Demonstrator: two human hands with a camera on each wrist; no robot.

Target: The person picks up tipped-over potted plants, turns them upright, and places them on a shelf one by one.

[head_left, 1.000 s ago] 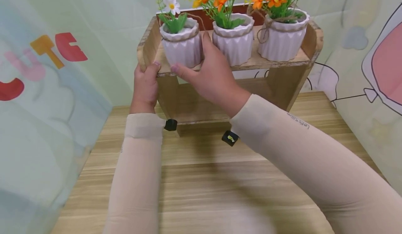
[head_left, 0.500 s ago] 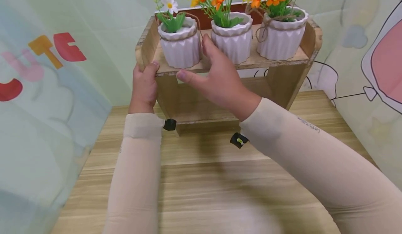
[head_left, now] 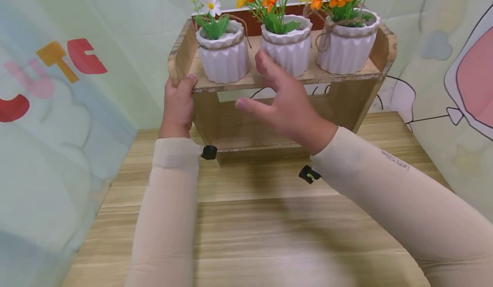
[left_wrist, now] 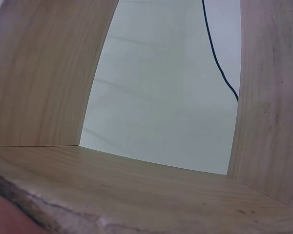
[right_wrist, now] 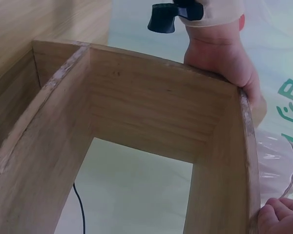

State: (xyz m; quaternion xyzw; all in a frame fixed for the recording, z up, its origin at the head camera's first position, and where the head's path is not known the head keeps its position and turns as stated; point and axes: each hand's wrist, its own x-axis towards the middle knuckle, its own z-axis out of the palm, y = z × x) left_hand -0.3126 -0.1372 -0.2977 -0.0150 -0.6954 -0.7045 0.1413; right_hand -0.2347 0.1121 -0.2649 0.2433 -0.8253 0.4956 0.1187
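A wooden shelf (head_left: 231,83) carries three white fluted pots with twine round their rims. The left pot (head_left: 224,60) holds white daisies (head_left: 210,5); the middle pot (head_left: 290,49) and right pot (head_left: 348,49) hold orange and yellow flowers. My left hand (head_left: 178,107) grips the shelf's left corner, thumb over the top board. My right hand (head_left: 289,100) is before the top board, fingers extended and thumb spread, holding nothing. Its fingertips are in front of the middle pot; whether they touch it I cannot tell. The right wrist view shows my right fingers (right_wrist: 283,214) at its lower right edge.
The shelf stands on a wood-grain table (head_left: 246,235). Its lower compartment (left_wrist: 156,87) is open through to the pale backdrop. Printed hangings flank it, with letters (head_left: 86,56) at left and a pink balloon (head_left: 477,73) at right.
My right hand has drawn away from the left pot, moving right and towards me, its thumb coming off the shelf edge. My left hand keeps its grip; the pots stay in place.
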